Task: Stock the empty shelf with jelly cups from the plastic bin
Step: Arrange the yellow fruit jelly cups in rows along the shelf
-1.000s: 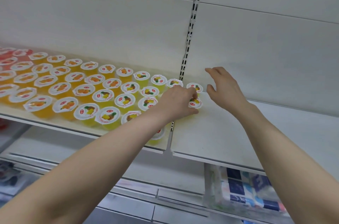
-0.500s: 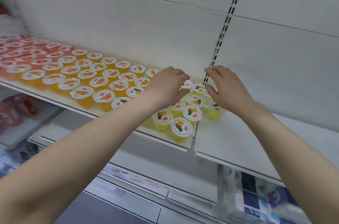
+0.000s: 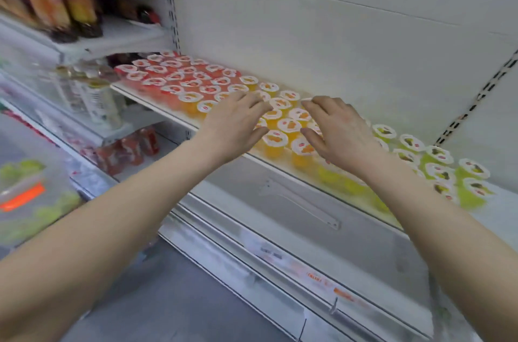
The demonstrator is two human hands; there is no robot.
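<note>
Plastic cups (image 3: 290, 126) with film lids stand in close rows along the shelf (image 3: 157, 107), red at its left end, orange at the middle, green toward its right. They look light, thin-walled and slick, so each is probably best pinched at the stiff rim rather than squeezed at the wall or pressed on the film. Over mid-shelf the left grip (image 3: 235, 123) and right grip (image 3: 339, 131) are released, fingers spread above orange cups, holding nothing; the blurred bin (image 3: 16, 190) sits below the shelf's left end.
</note>
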